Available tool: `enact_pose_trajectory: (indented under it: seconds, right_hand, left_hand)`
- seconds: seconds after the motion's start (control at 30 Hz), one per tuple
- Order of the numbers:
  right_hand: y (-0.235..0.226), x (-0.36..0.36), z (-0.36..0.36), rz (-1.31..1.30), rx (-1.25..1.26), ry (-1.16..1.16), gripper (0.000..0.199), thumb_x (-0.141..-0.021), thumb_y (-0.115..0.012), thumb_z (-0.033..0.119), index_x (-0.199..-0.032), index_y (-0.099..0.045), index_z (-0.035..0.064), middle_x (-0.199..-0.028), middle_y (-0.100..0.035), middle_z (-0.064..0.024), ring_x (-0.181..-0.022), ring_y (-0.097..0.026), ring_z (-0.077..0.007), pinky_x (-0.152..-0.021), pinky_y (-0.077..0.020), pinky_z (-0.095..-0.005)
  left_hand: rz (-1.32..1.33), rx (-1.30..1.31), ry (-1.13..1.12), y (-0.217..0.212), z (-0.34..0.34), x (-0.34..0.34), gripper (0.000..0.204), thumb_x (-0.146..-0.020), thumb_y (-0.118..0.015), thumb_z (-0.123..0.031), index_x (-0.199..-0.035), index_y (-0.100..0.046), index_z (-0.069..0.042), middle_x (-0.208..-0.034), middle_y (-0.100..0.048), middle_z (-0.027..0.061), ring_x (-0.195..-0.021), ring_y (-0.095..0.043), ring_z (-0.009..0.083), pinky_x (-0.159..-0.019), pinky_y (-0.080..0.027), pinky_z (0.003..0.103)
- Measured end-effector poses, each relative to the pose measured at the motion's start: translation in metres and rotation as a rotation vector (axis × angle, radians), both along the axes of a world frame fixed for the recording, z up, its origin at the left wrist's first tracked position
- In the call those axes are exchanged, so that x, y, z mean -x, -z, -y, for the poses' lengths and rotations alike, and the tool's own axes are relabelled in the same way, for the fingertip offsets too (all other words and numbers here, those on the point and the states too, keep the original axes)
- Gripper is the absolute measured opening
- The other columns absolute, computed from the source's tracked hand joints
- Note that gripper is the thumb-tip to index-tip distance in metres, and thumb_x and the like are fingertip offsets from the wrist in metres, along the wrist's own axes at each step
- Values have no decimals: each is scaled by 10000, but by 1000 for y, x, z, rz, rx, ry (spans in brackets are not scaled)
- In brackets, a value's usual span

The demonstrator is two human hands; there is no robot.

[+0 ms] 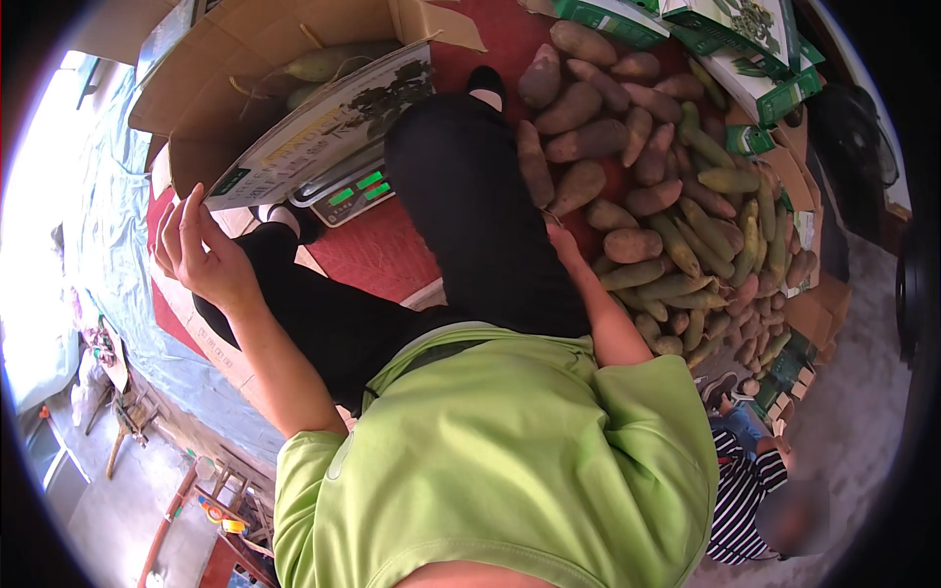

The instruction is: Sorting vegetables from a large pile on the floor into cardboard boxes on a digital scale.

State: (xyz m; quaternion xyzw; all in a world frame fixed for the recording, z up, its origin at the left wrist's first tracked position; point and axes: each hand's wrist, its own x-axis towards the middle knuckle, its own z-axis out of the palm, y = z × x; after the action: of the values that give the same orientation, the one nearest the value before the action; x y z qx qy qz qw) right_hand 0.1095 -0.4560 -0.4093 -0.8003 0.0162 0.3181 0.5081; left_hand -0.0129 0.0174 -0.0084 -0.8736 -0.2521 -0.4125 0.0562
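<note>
My left hand point(208, 257) is raised at the near left corner of an open cardboard box point(328, 127). Its fingers are loosely bent and apart, and a fingertip meets or nearly meets the corner. A few long green radishes point(328, 65) lie inside the box. A digital scale point(355, 196) with lit green displays shows at the box's near side. My right hand point(562, 242) is low beside my right thigh, with its fingers hidden. Next to it is a pile of large pinkish-brown roots point(580, 186), whose exact kind I cannot make out.
Green radishes point(676, 284) spread along the right side of the pile, over a red ground covering point(377, 250). Printed cartons point(740, 44) stand at the far right. A person in a striped top point(740, 500) is at the lower right. Blue sheeting point(123, 265) hangs at left.
</note>
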Motion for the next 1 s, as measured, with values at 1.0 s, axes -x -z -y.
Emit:
enact_pose_trajectory:
  seconds: [1.0]
  right_hand:
    - [-429,-181,-331,819,-289,-678,189,-828,-619,156,-985,-677,68,-919,-694,-92,-830,-662,-231,-742,-507,-342]
  left_hand:
    - [-89,201,16,-16,9,9,186,-829,-659,-154,-689,-580,-61,-796,-603,23,-951,-614,225,-1064,-256,431]
